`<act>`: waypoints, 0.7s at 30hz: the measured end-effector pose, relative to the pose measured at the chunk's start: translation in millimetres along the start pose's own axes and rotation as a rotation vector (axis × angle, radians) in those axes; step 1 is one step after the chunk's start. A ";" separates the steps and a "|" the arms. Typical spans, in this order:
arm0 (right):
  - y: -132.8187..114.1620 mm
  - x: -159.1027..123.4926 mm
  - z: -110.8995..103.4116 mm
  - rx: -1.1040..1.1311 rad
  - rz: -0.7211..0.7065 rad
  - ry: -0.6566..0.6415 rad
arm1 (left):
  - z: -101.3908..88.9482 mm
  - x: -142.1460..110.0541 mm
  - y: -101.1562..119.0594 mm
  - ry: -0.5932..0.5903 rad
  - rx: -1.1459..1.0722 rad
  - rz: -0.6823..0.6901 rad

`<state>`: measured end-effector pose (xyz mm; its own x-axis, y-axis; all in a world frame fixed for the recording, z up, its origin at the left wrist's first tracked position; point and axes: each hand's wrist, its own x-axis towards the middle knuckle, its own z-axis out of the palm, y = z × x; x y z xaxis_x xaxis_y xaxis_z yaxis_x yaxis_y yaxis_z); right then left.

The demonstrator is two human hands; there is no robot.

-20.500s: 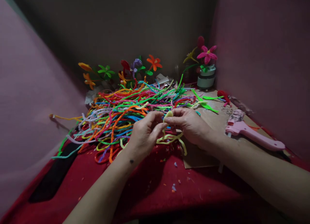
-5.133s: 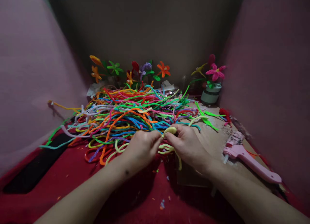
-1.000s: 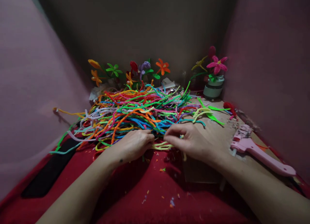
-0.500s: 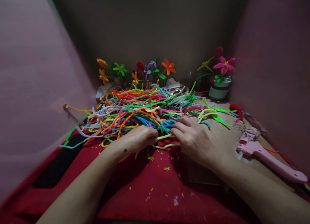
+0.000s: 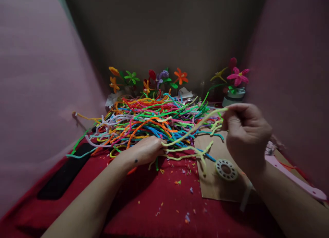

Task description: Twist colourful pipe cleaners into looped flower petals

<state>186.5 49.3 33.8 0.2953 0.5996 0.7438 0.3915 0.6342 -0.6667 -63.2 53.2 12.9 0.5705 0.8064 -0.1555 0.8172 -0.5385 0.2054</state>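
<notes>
A pale yellow pipe cleaner stretches between my two hands, slanting up to the right. My right hand pinches its upper end, raised above the cardboard. My left hand is closed round the lower end at the front of the heap of coloured pipe cleaners; its fingertips are partly hidden. Two more pale yellow pipe cleaners run out from beneath my left hand towards the cardboard. A round disc with holes lies on the cardboard, under my right wrist.
A pink glue gun lies at the right, partly behind my forearm. Pipe-cleaner flowers stand along the back, with a pale green jar at back right. A black flat strip lies on the red cloth at left.
The curled yellow piece held earlier is no longer in my hands. My right hand has moved up and right, drawing out a yellow pipe cleaner. The holed disc has come into view.
</notes>
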 end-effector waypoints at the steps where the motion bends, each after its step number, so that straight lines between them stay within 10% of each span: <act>1: 0.7 3.1 0.4 0.115 0.123 0.024 | -0.3 -0.2 0.9 -0.004 0.001 0.004; 7: 7.0 3.7 11.2 0.585 0.705 -0.162 | -11.2 -7.2 23.3 0.225 -0.116 -0.077; 14: -4.0 -18.8 21.0 0.693 0.886 -0.384 | -9.4 -5.7 51.2 0.248 -1.408 -0.176; 21: -0.8 -27.6 23.0 0.930 1.002 -0.709 | -1.3 3.6 45.6 0.454 -1.876 -0.084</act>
<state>158.0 43.5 12.7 -0.4707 0.8823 -0.0079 -0.4522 -0.2489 -0.8565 -24.0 31.9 23.0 0.2275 0.9721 -0.0576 -0.4561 0.1586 0.8757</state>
